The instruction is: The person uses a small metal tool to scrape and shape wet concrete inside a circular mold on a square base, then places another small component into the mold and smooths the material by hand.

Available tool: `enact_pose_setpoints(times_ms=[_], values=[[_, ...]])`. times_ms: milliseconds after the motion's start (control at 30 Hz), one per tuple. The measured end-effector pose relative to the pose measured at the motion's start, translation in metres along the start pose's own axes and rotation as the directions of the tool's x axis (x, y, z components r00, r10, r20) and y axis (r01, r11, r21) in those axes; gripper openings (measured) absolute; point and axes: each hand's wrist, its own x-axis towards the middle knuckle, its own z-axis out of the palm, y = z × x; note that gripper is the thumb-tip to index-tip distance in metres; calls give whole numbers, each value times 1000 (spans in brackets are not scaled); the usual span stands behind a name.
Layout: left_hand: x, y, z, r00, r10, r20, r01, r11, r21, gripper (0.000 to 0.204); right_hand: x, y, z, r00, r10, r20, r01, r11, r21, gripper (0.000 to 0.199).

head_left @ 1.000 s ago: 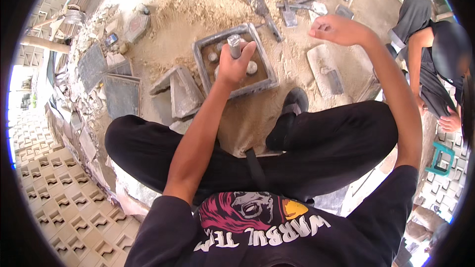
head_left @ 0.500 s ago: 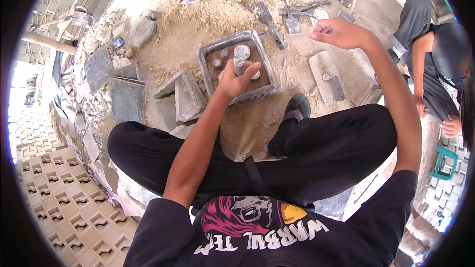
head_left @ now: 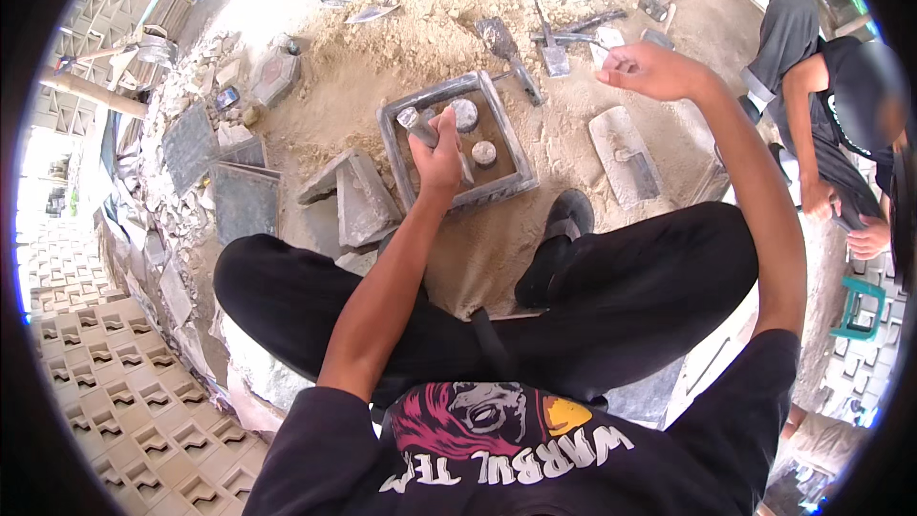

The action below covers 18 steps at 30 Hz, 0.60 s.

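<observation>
My left hand (head_left: 439, 158) is wrapped round a stout, grey, dusty metal bar (head_left: 417, 126), its rounded top poking out above the fingers. It is over the left half of a square grey mould frame (head_left: 519, 139) with brown sand inside. Two pale round-topped pegs stand in the sand: a larger peg (head_left: 464, 116) by my fingers and a smaller peg (head_left: 484, 153) to the right. My hand covers the left part of the sand. My right hand (head_left: 654, 70) is raised to the right of the frame, fingers curled closed; whatever they hold, if anything, is hidden.
Beyond the frame lie a shovel-like trowel (head_left: 497, 38), another trowel (head_left: 554, 59) and a heap of sand (head_left: 430, 29). A dusty float (head_left: 625, 158) lies right, broken slabs (head_left: 358, 196) left. A person (head_left: 812, 115) sits at the right, near a green stool (head_left: 863, 308).
My left hand has shifted left over the frame with the bar, uncovering the larger peg and covering the pegs on the left. My right hand stays raised, nearly unmoved.
</observation>
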Motion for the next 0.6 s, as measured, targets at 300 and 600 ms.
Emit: enact_pose_setpoints(times_ms=[300, 600], values=[[9, 0, 1, 993, -14, 116, -4, 988, 156, 37, -2, -2, 7, 999, 12, 37, -12, 1000, -2, 52], [23, -14, 5, 991, 62, 116, -73, 992, 99, 39, 6, 0, 9, 997, -5, 81, 3, 1000, 25, 52]])
